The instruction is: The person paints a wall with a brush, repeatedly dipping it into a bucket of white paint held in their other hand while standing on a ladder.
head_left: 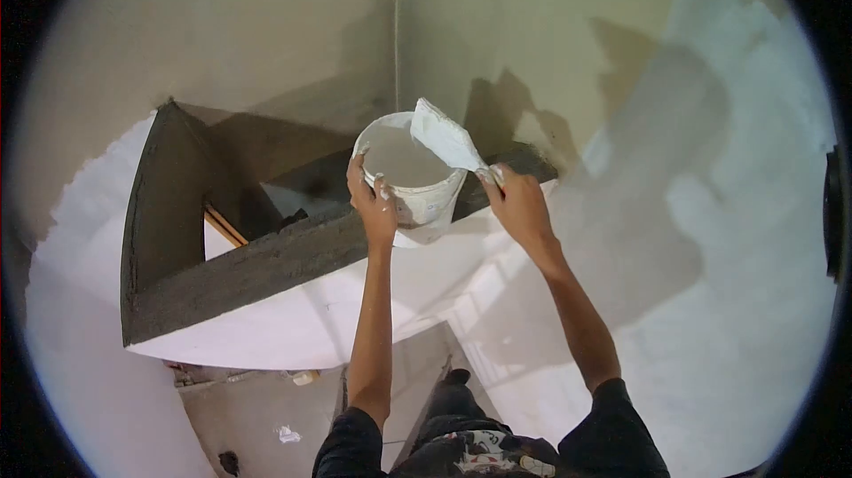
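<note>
A white plastic bucket [428, 212] stands on the grey ledge in front of me, its inside pale and coated. My left hand [374, 203] grips the bucket's near left rim, thumb and fingers smeared with white. In my right hand [516, 203] is the handle of a putty knife [446, 137], its wide blade covered in white plaster. The blade tilts up to the left over the bucket's right rim. Whether the blade touches the rim, I cannot tell.
A rough grey cement ledge [257, 276] runs along a low white wall [266, 329], with a dark recess behind it. Part-whitened walls [763, 238] rise around the corner. Below lies the floor [257, 425] with a white splatter [288, 434].
</note>
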`<state>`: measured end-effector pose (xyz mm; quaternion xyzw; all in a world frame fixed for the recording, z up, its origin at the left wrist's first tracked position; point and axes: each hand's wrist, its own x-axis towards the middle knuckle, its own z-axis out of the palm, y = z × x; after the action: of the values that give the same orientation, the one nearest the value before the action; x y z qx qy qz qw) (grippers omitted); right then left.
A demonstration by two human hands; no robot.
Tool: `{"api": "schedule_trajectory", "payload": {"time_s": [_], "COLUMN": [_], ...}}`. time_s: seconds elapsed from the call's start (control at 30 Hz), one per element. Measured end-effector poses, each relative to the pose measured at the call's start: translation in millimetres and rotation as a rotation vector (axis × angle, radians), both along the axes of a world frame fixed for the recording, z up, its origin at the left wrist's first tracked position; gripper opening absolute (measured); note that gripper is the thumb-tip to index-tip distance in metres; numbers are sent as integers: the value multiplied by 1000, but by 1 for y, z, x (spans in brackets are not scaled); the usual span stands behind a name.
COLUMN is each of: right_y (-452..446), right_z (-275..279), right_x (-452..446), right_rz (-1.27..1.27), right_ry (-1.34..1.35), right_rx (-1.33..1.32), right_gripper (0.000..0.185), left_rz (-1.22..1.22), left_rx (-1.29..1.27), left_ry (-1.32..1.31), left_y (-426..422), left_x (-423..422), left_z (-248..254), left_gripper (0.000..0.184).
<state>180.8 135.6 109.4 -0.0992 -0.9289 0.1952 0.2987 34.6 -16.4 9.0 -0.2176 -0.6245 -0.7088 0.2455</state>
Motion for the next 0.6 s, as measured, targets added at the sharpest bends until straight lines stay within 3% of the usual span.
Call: {"api": "schedule_trajectory", "payload": {"time_s": [0.4, 0.6], "right_y": [-18, -23], "right_z": [-2, -4], "right_x": [9, 15], "right_rz": [-1, -55], "right_ry": [35, 55], "right_rx": [-163, -75], "right_gripper": [27, 28], "left_rz": [15, 49], "left_rx": [8, -6], "left_ry": [-11, 3], "left_y": [0, -1], "left_x": [3, 2], "left_z": [8, 4], "left_gripper": [45, 43]}}
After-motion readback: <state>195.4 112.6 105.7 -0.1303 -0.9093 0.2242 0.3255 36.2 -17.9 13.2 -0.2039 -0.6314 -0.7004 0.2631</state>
